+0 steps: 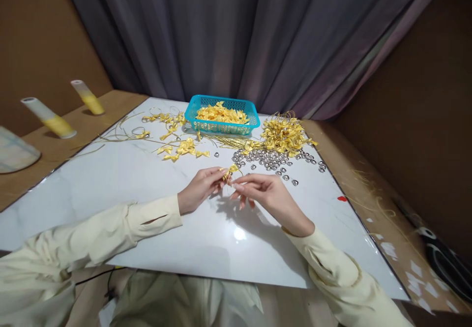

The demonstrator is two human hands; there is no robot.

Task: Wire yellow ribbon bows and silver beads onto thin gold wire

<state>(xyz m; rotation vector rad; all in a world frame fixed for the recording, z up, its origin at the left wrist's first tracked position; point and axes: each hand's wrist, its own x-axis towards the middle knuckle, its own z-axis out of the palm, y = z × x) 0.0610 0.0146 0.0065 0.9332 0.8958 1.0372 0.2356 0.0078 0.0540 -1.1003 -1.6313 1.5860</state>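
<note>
Nearest the camera, two cream sleeves (342, 273), cut off by the picture's edges, and between them a lap (180, 297), only partly in view below the white table (147, 184). Left hand (199, 188) narrow, thumb and fingers pinching one bow (233, 168) over the middle of the table, just near of the silver pieces (267, 159). Right hand (273, 196) beside it on the right, thumb and forefinger close together by the bow, other fingers spread; cannot tell whether gripping anything. Held bow yellow, glossy and small, its lower part lost behind fingertips.

At the far side, one blue basket (221, 129), piled with yellow bows (221, 114) past counting, the lower ones mostly hidden by its wall. Right of it, one big yellow heap (283, 133), too tangled to count, with dozens of silver pieces on its near side. Left of it, loose bows (186, 146) in overlapping clusters. Far left, three rolls (49, 118), the nearest cut off by the edge. On the near right, one pair of scissors (437, 243), dark, blurred and partly out of view, beside several paper scraps (389, 251).
</note>
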